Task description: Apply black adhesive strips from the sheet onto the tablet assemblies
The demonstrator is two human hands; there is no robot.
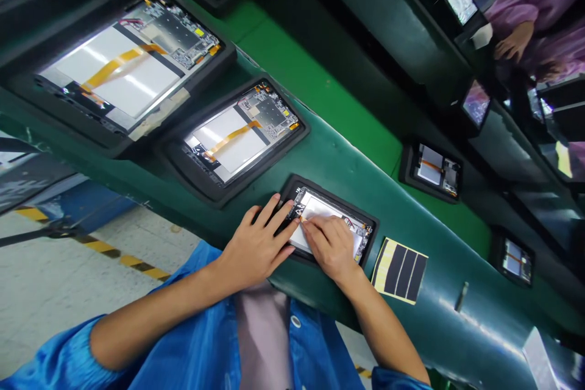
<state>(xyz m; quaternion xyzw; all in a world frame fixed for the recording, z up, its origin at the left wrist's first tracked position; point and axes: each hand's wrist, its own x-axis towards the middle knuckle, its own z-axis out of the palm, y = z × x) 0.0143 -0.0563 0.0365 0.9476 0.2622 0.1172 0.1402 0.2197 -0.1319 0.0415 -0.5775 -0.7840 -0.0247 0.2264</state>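
Note:
An open tablet (pixel 354 226) lies in a black tray (pixel 292 184) on the green belt, right in front of me. My left hand (pixel 258 247) rests flat on the tray's left end, fingers spread toward the tablet's edge. My right hand (pixel 329 247) lies on the tablet's white back panel with fingers pressed together at a small orange flex strip (pixel 302 218). Whether the fingertips pinch the strip or only press it is unclear.
Two more trays with opened tablets (pixel 237 137) (pixel 125 64) lie to the left on the belt, smaller ones (pixel 432 169) (pixel 516 259) to the right. A yellow sheet with black strips (pixel 400 271) and a dark pen-like tool (pixel 461 297) lie nearby. Another person's hand (pixel 514 42) shows at the far side.

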